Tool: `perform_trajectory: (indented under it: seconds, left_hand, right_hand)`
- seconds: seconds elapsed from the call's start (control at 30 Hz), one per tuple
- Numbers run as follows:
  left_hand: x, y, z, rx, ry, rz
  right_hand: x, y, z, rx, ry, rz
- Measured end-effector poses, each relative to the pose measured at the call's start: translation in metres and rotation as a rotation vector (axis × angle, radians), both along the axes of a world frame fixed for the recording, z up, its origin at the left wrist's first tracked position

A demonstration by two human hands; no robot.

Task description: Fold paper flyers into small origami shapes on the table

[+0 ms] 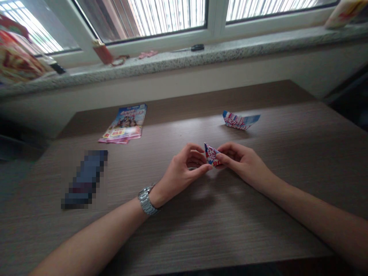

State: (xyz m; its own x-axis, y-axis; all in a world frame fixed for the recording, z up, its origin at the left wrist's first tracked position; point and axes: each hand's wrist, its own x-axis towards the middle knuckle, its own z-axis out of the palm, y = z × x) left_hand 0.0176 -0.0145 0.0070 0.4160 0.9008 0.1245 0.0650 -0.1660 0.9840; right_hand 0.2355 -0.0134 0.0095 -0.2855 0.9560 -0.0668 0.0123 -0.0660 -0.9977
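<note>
A small folded piece of printed paper (212, 155), red, white and blue, is held above the table in the head view. My right hand (240, 159) pinches its right side between thumb and fingers. My left hand (184, 166), with a silver watch on the wrist, is at the paper's left side, its fingers curved and its thumb tip by the lower edge. The thumb and fingers of my left hand are apart. Beyond my right hand, a folded paper boat (240, 121) in similar colours stands on the wooden table (178, 230).
A stack of printed leaflets (126, 120) lies at the back left of the table, with a pixelated dark object (86, 178) nearer to me. Behind the table, a stone windowsill (161, 63) holds a red item (102, 53), a black-handled tool (197, 47) and bags.
</note>
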Motion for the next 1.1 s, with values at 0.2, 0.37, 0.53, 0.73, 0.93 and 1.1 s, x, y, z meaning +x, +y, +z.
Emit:
perform_trajectory:
  seconds: [0.2,0.37,0.53,0.73,0.93,1.1]
  left_hand:
    - [0.0021,-0.0005,0.0014,0.040,0.002,0.059]
    - [-0.0021,0.0006,0.0020,0.084,0.017,0.093]
    - [-0.0066,0.0035,0.0019,0.184,0.124,0.081]
    - [-0.0051,0.0045,0.0081,0.289,0.193,0.059]
    - [-0.0047,0.0017,0.0048,0.227,0.176,0.086]
    - [-0.0031,-0.0020,0.0018,0.149,0.111,0.068]
  right_hand:
    - [-0.0010,-0.0010,-0.0066,-0.018,0.046,0.024]
    - [0.0009,-0.0002,-0.0090,0.041,-0.038,0.098]
    - [0.0034,0.0008,-0.0059,0.061,-0.055,0.069]
    - [0.0053,-0.0002,-0.0012,0.046,-0.126,0.060]
    - [0.0029,-0.0003,-0.0032,-0.001,-0.104,0.026]
    - [0.0011,-0.0006,-0.0029,-0.023,-0.026,0.014]
